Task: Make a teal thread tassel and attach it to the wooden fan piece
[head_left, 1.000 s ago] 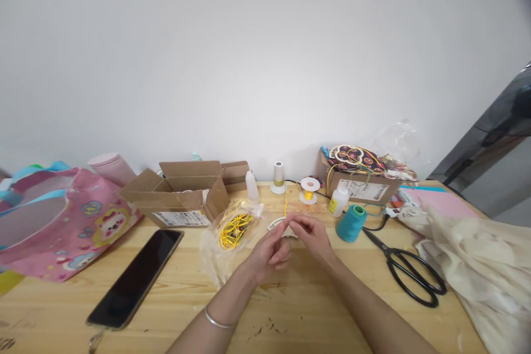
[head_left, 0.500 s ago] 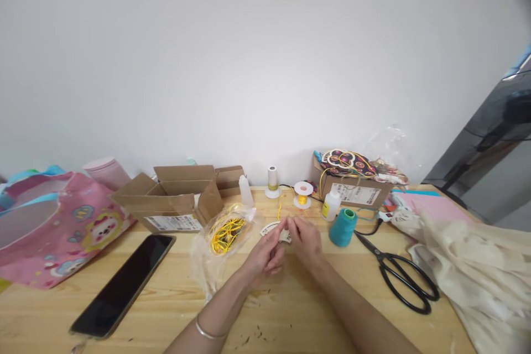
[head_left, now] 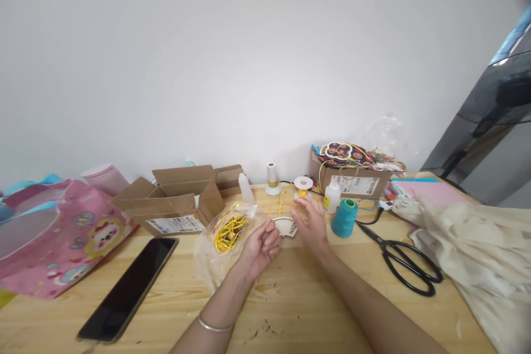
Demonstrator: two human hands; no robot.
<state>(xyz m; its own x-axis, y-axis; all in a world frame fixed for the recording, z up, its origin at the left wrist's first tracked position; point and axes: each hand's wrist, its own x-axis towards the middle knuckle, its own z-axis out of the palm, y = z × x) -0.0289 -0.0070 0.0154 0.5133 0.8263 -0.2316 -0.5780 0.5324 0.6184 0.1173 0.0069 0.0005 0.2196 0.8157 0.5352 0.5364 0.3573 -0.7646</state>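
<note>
My left hand (head_left: 261, 248) is curled, thumb against the bent fingers; what it may pinch is too small to make out. To its right, my right hand (head_left: 311, 225) is open, its fingers loosely apart and nothing visible in them. Between the two hands is a pale fan-shaped piece (head_left: 285, 227) with dark markings at its right end. A short yellow cord (head_left: 281, 207) rises from its upper edge. Just behind my right hand stands a white spool (head_left: 303, 182) of yellow thread, partly covered by the fingers.
A plastic bag of yellow cords (head_left: 229, 234), an open cardboard box (head_left: 174, 207) and a phone (head_left: 128, 290) lie left. To the right are a teal thread cone (head_left: 344, 218), a small glue-like bottle (head_left: 332, 198), black-handled scissors (head_left: 409, 265) and cream cloth (head_left: 489, 254).
My hands, fingertips together before, have come apart. The right hand has opened and moved up and right; the left has drawn slightly left. More of the fan-shaped piece now shows.
</note>
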